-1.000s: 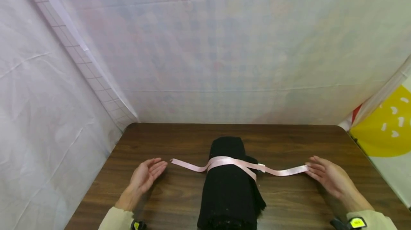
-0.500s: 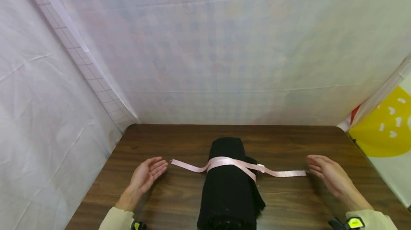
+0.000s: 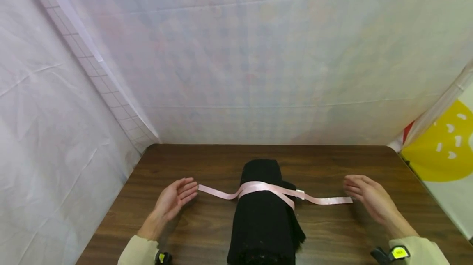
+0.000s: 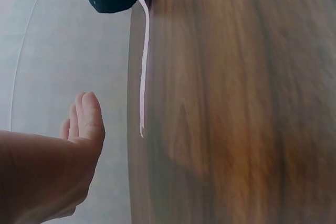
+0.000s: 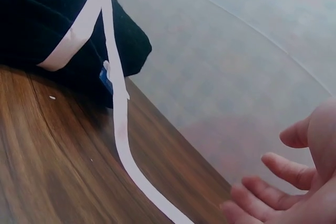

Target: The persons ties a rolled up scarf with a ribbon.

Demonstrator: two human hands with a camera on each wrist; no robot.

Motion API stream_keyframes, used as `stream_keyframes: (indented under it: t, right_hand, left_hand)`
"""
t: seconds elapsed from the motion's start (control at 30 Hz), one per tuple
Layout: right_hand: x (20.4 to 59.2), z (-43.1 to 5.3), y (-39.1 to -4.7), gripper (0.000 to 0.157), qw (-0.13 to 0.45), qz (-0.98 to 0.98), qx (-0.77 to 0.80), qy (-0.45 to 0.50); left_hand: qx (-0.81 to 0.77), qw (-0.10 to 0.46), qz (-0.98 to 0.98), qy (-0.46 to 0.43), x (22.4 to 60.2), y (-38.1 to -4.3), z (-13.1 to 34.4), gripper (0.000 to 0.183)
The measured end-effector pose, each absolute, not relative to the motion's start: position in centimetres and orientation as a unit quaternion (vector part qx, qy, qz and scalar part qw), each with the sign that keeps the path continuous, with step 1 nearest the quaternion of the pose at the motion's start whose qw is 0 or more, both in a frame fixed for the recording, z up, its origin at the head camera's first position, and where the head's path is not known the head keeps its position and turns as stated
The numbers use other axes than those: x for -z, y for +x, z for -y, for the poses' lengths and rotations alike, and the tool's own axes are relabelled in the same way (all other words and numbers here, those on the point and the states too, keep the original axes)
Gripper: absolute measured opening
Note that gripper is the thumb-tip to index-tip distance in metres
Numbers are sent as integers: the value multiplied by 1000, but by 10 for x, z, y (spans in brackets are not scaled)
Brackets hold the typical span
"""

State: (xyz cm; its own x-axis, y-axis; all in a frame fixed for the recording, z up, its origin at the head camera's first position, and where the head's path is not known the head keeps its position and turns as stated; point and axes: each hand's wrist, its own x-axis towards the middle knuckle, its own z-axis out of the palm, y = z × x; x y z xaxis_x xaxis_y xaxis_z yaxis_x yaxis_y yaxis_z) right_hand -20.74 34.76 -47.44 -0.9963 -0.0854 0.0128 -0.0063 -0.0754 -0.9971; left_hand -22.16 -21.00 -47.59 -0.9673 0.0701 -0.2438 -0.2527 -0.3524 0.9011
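A black rolled cloth (image 3: 260, 224), its lower edges frayed, lies lengthwise at the table's near middle. Round it runs a pink satin ribbon (image 3: 255, 187), crossed on top, with one tail stretching left and the other right. My left hand (image 3: 173, 200) hovers palm inward by the left tail's tip, fingers straight; the left wrist view shows that tip apart from the hand (image 4: 79, 150). Over the right tail's end is my right hand (image 3: 371, 200), its fingers loosely bent around nothing. A small white and blue tag (image 5: 106, 78) shows beside the ribbon in the right wrist view.
The dark wood-grain table (image 3: 184, 158) has rounded far corners. White sheeting (image 3: 240, 72) hangs behind it and at the left. A yellow patterned cloth (image 3: 439, 154) hangs past the right edge. Black wrist straps (image 3: 391, 253) sit at both cuffs.
The right hand's fingers have left the ribbon's right end, and that hand has shifted left. My left hand has moved slightly right and up. The roll stays put.
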Motion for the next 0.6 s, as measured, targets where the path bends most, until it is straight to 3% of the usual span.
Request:
stream_keyframes:
  t: [0.33, 0.6]
  right_hand:
    - [466, -316, -220, 18, 39, -703, 710, -23]
    - [460, -280, -226, 31, 48, -750, 659, -13]
  left_hand:
    - [-804, 111, -582, -42, 475, -235, 185, 41]
    - [-792, 98, -602, -22, 476, -246, 150, 37]
